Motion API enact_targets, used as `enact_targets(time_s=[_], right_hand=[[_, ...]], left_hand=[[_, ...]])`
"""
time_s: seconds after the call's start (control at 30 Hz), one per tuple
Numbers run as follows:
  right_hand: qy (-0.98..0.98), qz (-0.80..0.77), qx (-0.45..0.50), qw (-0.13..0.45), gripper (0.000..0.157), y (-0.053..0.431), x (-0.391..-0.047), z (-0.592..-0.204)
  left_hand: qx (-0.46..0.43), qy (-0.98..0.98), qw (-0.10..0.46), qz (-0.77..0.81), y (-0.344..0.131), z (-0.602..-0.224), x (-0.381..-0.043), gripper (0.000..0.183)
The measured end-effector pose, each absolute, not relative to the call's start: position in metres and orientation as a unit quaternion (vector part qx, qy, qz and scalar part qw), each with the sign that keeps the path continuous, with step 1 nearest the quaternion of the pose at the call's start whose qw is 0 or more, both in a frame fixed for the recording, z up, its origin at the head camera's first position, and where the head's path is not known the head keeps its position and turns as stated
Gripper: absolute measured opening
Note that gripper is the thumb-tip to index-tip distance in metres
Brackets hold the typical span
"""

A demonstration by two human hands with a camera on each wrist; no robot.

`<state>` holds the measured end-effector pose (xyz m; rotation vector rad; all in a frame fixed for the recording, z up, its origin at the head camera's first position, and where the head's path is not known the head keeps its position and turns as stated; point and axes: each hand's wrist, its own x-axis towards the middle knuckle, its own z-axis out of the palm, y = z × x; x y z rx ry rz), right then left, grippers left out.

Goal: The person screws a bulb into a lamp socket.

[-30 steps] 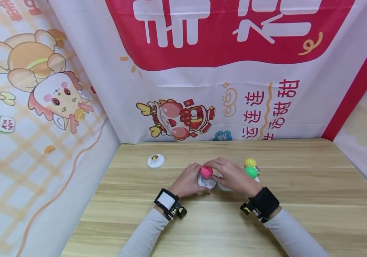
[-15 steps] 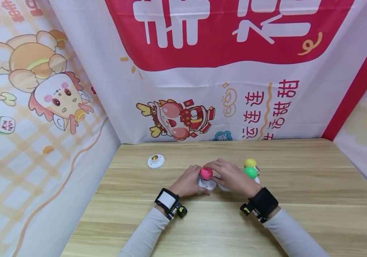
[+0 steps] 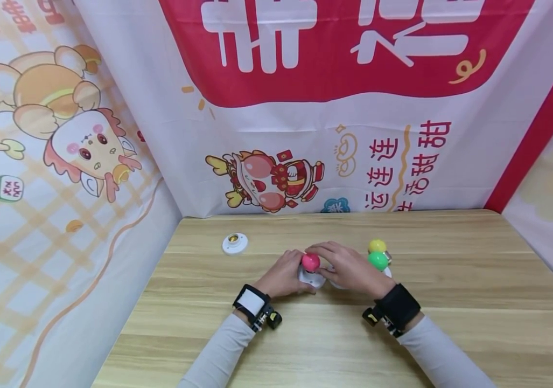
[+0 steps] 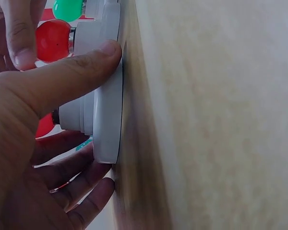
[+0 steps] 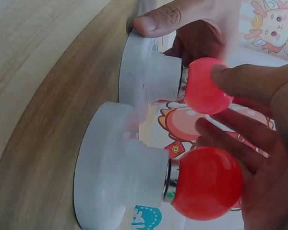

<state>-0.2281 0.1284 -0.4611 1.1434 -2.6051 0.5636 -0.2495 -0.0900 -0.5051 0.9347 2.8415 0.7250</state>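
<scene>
A pink light bulb (image 3: pixel 310 262) stands upright in a round white lamp holder (image 5: pixel 134 72) on the wooden table. My left hand (image 3: pixel 282 275) grips the holder's base, thumb on the near edge and fingers at the far side. With thumb and fingers, my right hand (image 3: pixel 351 268) holds the pink bulb; its thumb lies on the glass in the right wrist view. Just beside this holder is a second white lamp holder (image 5: pixel 101 167) bearing a red bulb (image 5: pixel 209 184), which the right hand mostly covers in the head view.
To the right of the right hand, a green bulb (image 3: pixel 378 261) stands in front of a yellow bulb (image 3: pixel 377 246). A bare lamp holder (image 3: pixel 235 243) lies at the back left. Printed cloth (image 3: pixel 266 118) hangs along the table's far edge.
The pink bulb appears slightly lower and the right hand's fingers have shifted a little with it. The left hand keeps its grip on the lamp holder.
</scene>
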Motion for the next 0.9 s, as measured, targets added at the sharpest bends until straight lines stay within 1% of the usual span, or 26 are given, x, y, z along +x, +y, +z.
enact_targets(time_s=[0.17, 0.23, 0.3, 0.37, 0.47, 0.6, 0.67, 0.77, 0.9], right_hand=[[-0.893, 0.209, 0.377, 0.128, 0.056, 0.136, -0.228, -0.453], [-0.893, 0.215, 0.372, 0.133, 0.054, 0.142, -0.229, -0.449], [-0.891, 0.222, 0.37, 0.139, 0.052, 0.148, -0.231, -0.445], [-0.892, 0.229, 0.363, 0.144, 0.05, 0.155, -0.233, -0.441], [-0.897, 0.237, 0.341, 0.148, 0.046, 0.168, -0.235, -0.437], [-0.906, 0.24, 0.309, 0.159, 0.042, 0.186, -0.238, -0.435], [-0.909, 0.242, 0.297, 0.167, 0.04, 0.194, -0.239, -0.434], [-0.914, 0.242, 0.279, 0.172, 0.038, 0.207, -0.241, -0.435], [-0.921, 0.241, 0.257, 0.167, 0.035, 0.222, -0.243, -0.44]], left_hand=[[0.299, 0.915, 0.049, 0.266, -0.092, -0.502, -0.246, 0.09], [0.296, 0.912, 0.053, 0.279, -0.095, -0.499, -0.245, 0.096], [0.291, 0.91, 0.054, 0.291, -0.099, -0.496, -0.244, 0.097], [0.289, 0.907, 0.046, 0.304, -0.103, -0.491, -0.243, 0.091], [0.29, 0.9, 0.031, 0.325, -0.113, -0.482, -0.243, 0.076], [0.299, 0.888, -0.011, 0.351, -0.127, -0.475, -0.244, 0.056], [0.301, 0.885, -0.04, 0.353, -0.134, -0.475, -0.246, 0.048], [0.298, 0.885, -0.079, 0.348, -0.143, -0.476, -0.25, 0.042], [0.283, 0.892, -0.11, 0.335, -0.155, -0.478, -0.256, 0.042]])
